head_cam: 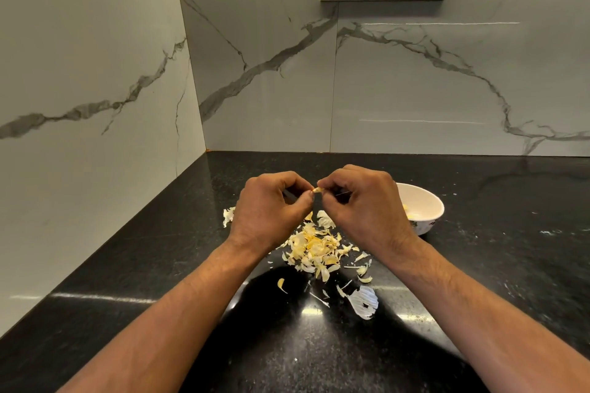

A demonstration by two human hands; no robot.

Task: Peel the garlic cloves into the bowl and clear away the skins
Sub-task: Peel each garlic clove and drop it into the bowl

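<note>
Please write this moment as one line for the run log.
left hand: pinches garlic clove | right hand: pinches same clove | skins: on counter | bowl: right

Bowl [424,201] part-hidden — right hand [367,201] in front.

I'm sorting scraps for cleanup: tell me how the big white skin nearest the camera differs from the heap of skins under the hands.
The big white skin is one broad, curled, papery piece; the heap of skins is many small flakes piled together. The big skin is white with faint stripes, while the heap is mostly yellowish. The big skin lies alone near the counter's front, whereas the heap lies farther back, below both hands. Both lie on the black counter, outside the bowl.
</note>
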